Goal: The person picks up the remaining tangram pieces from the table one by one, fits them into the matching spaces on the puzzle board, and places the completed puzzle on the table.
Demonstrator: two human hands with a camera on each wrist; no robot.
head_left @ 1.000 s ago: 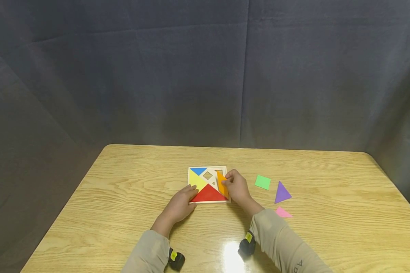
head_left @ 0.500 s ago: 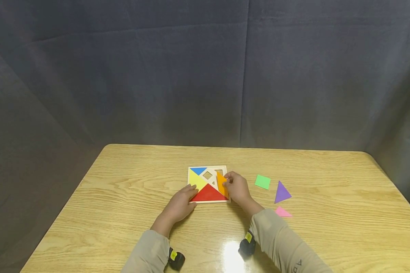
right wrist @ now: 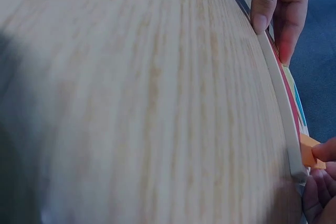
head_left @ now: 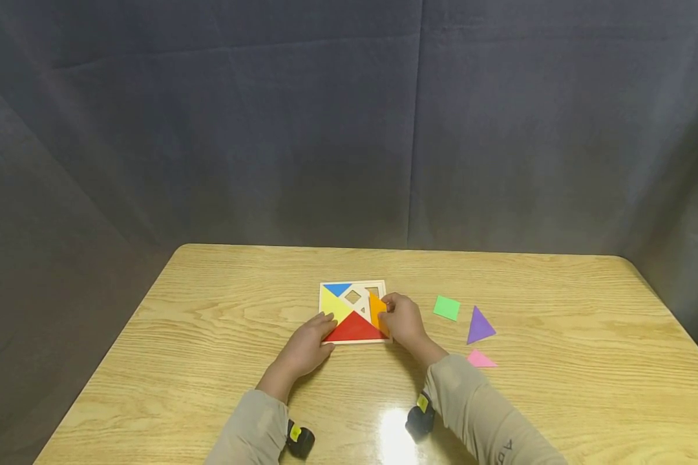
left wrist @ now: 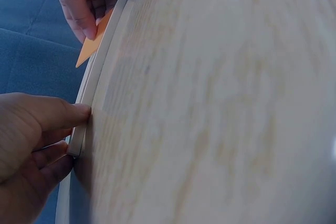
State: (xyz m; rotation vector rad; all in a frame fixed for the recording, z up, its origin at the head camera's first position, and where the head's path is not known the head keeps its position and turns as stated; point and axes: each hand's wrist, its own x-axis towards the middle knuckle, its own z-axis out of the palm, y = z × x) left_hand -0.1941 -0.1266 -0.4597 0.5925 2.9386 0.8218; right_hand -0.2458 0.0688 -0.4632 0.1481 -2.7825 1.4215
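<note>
Curtained recording setup: dark cloth backdrop (head_left: 302,142), wood-grain table (head_left: 209,323), wrist-worn cameras (head_left: 300,443).

on the table (head_left: 209,310), the board (head_left: 364,301) is lying between your left hand (head_left: 304,347) and right hand (head_left: 406,323); right of the board, a square (head_left: 446,308) is lying left of one triangle (head_left: 480,326), another triangle (head_left: 481,360) sitting nearer you.
</note>
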